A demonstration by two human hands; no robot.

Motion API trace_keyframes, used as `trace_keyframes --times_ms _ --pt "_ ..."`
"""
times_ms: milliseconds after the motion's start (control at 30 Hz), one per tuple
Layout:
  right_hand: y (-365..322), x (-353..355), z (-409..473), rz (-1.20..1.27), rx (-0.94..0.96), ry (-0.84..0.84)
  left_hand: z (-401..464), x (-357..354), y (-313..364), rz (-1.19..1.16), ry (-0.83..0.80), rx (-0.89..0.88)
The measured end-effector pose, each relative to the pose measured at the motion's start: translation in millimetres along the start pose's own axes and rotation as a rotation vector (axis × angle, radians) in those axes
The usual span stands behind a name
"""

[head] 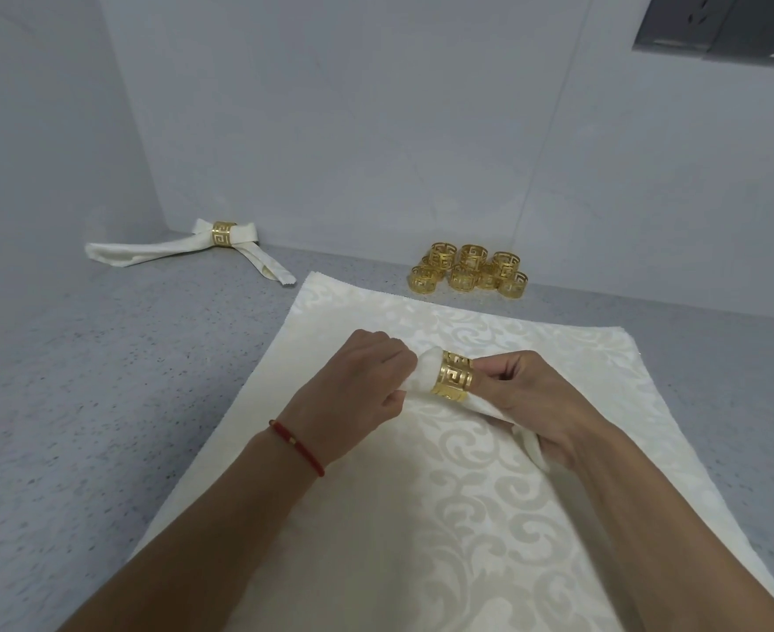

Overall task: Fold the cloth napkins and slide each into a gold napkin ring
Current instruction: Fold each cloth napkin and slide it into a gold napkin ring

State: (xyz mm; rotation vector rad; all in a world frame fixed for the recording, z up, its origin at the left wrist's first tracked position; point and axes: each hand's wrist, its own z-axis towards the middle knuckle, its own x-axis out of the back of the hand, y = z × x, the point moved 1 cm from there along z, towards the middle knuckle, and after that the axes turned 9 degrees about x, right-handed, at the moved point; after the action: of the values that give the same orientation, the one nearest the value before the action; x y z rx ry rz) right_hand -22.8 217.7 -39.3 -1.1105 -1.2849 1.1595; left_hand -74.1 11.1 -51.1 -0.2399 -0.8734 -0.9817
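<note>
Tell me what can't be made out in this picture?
- Head view: the napkin end inside the left hand, hidden by its fingers.
- Napkin tail under the right hand.
- Spare rings: huddled, exact count unclear.
- Flat cloth: near edge cut off by the frame and arms.

— What carries everything here?
— A grey speckled table [79, 380], set into a corner of pale walls.
— And what lies straight on it?
— A flat cream patterned cloth [444, 517], spread wide. Take that as the landmark.
— Beyond it?
— Just past its far edge, a heap of gold rings [469, 269], touching one another near the wall.
— To the left?
— Off its far left corner, a folded napkin [157, 250] wearing a gold ring, close to the wall corner.
</note>
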Motion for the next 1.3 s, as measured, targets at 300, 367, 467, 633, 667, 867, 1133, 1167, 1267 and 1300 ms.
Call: trace_keyframes --times_ms 300,367,467,633,667,867,1133,1167,1267,1300 --pt "2.2 -1.5 0.9 -0.035 -0.042 0.033 -2.8 -2.6 -3.1 -0.020 -0.040 0.040" --pt "1.5 -2.9 0.1 -0.038 -0.020 0.028 -3.4 -3.1 -2.0 -0.027 -0.059 0.045" --pt "3.0 -5.8 2.6 -0.035 0.033 0.075 -4.2 -2.4 -6.9 -0.068 -0.067 0.164" --pt "10.1 -11.8 6.3 -0.132 0.130 0.111 -7.0 -0.4 -0.5 -0.143 -0.237 0.262" --pt "10.2 -14.3 6.1 -0.144 0.140 0.097 -5.9 -1.5 1.2 -0.135 -0.265 0.266" --pt "1.1 -18.5 1.5 -0.051 0.145 0.142 -6.3 3.3 -5.4 -0.236 -0.204 0.415" --pt "-5.4 -2.8 -6.8 -0.560 0.162 -0.104 -8.2 4.9 -9.7 -0.343 -0.186 0.421" --pt "-5.3 -4.3 -7.0 -0.574 0.197 -0.112 -8.3 5.7 -9.6 -0.366 -0.176 0.419" --pt "-5.2 -7.9 -5.8 -0.598 0.334 -0.045 -7.8 9.5 -9.6 -0.464 -0.148 0.462" --pt "-5.2 -8.7 -5.3 -0.569 0.352 -0.005 -8.2 11.0 -9.4 -0.514 -0.144 0.496"
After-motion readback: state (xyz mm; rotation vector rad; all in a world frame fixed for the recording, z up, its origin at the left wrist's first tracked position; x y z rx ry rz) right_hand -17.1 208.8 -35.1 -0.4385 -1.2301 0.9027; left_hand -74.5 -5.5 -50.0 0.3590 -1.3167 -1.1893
